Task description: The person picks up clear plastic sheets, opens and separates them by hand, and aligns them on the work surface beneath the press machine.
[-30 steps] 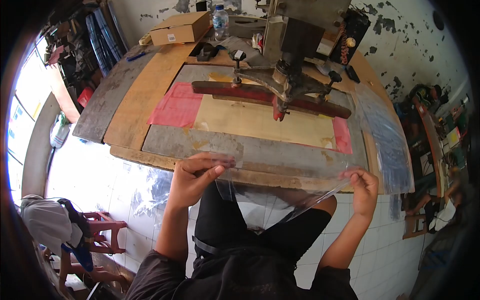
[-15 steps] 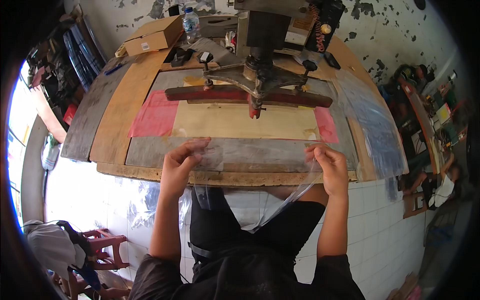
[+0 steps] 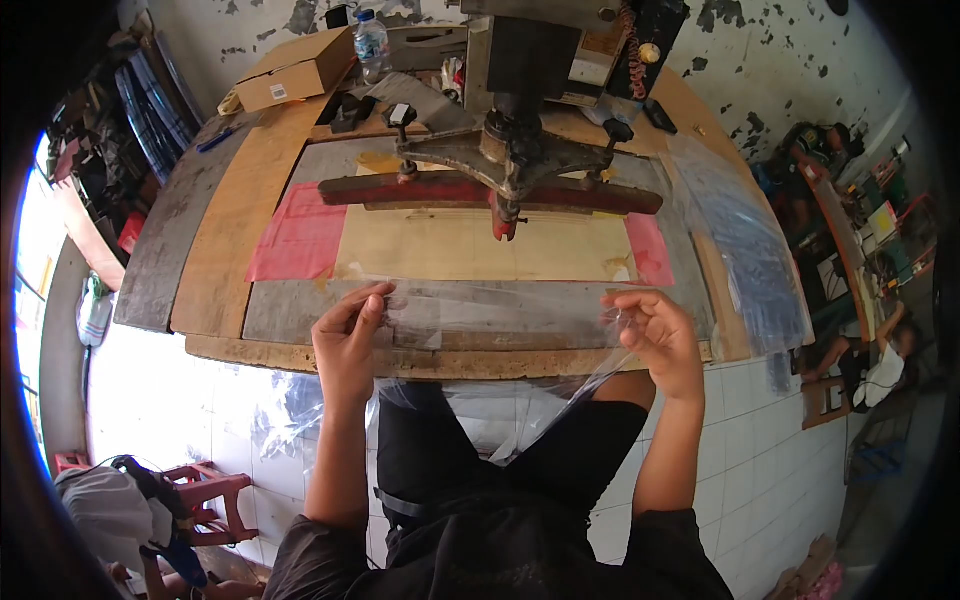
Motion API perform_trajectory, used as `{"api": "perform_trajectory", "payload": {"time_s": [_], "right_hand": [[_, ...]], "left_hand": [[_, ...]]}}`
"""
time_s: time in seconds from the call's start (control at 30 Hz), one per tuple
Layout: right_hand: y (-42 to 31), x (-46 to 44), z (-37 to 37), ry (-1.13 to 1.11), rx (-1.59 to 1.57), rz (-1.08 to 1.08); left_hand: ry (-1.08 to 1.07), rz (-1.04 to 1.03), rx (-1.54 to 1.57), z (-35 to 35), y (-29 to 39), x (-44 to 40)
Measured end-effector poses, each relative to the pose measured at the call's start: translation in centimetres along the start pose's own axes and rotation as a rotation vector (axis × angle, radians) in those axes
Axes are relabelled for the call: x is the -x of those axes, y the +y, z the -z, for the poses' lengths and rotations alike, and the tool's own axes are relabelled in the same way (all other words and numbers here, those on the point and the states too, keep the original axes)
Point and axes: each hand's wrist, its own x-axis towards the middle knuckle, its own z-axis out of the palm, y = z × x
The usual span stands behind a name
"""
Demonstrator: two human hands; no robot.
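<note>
A clear plastic sheet spans between my two hands over the table's front edge and hangs down above my lap. My left hand pinches its left end. On the right, my right hand has thumb and fingertips closed on the other end. Just beyond lies a cream sheet on a grey board, with a red patch at its left and a smaller red patch at its right. Over it hangs the press's long dark-red bar.
A pile of clear plastic covers the table's right side. At the back stand a cardboard box, a water bottle and a phone. A red stool is at lower left. Another person sits at far right.
The view has shifted, and the table and press appear lower left. Both hands have risen with the plastic and now stand level. The fingers of my right hand have spread a little since half a second ago.
</note>
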Motion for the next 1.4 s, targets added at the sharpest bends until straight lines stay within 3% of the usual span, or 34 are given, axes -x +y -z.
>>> {"api": "perform_trajectory", "payload": {"time_s": [0.13,0.2,0.3,0.4,0.47,0.57,0.73,0.87,1.1,1.3,1.4], "right_hand": [[0.4,0.6,0.2,-0.002,0.098,-0.009],[0.2,0.8,0.2,0.033,0.080,-0.132],[-0.1,0.4,0.0,0.102,0.172,-0.132],[0.1,0.0,0.2,0.139,0.153,-0.109],[0.3,-0.3,0.6,0.139,0.181,-0.087],[0.0,-0.3,1.0,0.113,0.193,-0.079],[-0.8,-0.7,1.2,0.024,0.202,-0.055],[-0.7,-0.7,0.3,0.066,0.144,-0.046],[1.4,-0.8,-0.1,0.181,0.140,-0.010],[5.3,-1.3,0.9,0.307,0.173,0.017],[6.6,-1.0,1.2,0.343,0.151,-0.010]], "left_hand": [[0.036,-0.038,0.045,-0.1,-0.1,0.2],[0.033,-0.049,0.054,0.3,-0.2,0.2],[-0.056,-0.081,-0.027,0.9,0.0,0.0],[-0.176,-0.042,-0.119,0.9,1.7,0.1],[-0.241,0.097,0.060,0.3,2.5,0.7],[-0.349,0.209,-0.006,1.7,1.8,0.3],[-0.306,0.151,-0.058,2.2,1.4,-0.5],[-0.260,0.108,-0.190,2.1,1.9,-1.0],[-0.222,0.041,-0.163,1.3,0.2,-1.1],[-0.419,0.147,-0.083,1.7,1.5,-0.9],[-0.485,0.070,-0.060,2.2,0.5,-1.3]]}}
